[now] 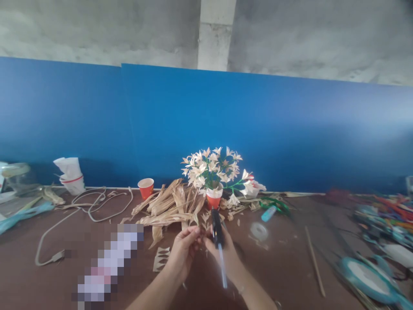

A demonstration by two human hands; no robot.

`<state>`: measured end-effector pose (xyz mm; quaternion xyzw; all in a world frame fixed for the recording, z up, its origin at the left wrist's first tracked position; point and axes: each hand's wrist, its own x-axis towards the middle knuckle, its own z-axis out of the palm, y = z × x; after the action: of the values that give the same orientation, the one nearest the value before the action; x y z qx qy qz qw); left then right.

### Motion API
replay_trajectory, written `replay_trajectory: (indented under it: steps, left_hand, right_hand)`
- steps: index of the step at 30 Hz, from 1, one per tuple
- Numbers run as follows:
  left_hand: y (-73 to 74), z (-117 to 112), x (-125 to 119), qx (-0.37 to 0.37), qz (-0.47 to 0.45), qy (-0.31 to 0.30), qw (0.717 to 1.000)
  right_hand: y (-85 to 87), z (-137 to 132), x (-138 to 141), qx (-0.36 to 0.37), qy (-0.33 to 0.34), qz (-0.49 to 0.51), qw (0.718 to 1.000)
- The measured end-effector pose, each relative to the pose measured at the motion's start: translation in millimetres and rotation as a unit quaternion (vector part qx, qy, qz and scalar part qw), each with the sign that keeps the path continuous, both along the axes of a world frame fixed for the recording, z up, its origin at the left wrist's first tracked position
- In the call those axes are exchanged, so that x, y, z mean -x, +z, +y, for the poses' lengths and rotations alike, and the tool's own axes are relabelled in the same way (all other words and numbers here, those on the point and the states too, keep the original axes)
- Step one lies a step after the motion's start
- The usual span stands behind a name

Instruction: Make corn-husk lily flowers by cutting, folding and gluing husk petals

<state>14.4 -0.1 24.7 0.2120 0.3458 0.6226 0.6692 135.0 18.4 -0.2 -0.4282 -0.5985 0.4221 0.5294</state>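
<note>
My left hand point(183, 254) is closed in a pinch, with a small pale husk petal piece point(196, 220) standing up from its fingertips. Wrapped in my right hand point(228, 255) is a black hot glue gun point(217, 228), a clear glue stick point(223, 269) jutting from its rear toward me. The fingertips of both hands come close together; whether they touch I cannot make out. Just beyond them stands a red and white paper cup point(214, 200) full of cream husk flowers point(209, 168) on green stems. Cut husk strips point(161, 259) with notched edges lie left of my left hand.
Dried corn husks point(172, 202) are heaped behind my hands. A second red cup point(146, 188), a white cable point(69, 217) and a pixelated patch lie left. Rightward are a clear tape roll point(259, 231), a blue glittery tube point(269, 213), a thin stick point(314, 261) and a teal ribbon spool point(350, 263).
</note>
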Motion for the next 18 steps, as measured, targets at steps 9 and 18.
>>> replay_trajectory:
  steps: [9, 18]
  left_hand:
    - [1.3, -0.8, 0.7, -0.006, 0.011, -0.01, 1.0]
    - [-3.0, -0.9, -0.1, -0.015, 0.047, -0.02, 0.999]
  right_hand:
    - [4.5, -2.8, -0.2, 0.035, 0.013, 0.024, 0.999]
    - [-1.2, -0.5, 0.3, 0.007, -0.025, 0.001, 1.0]
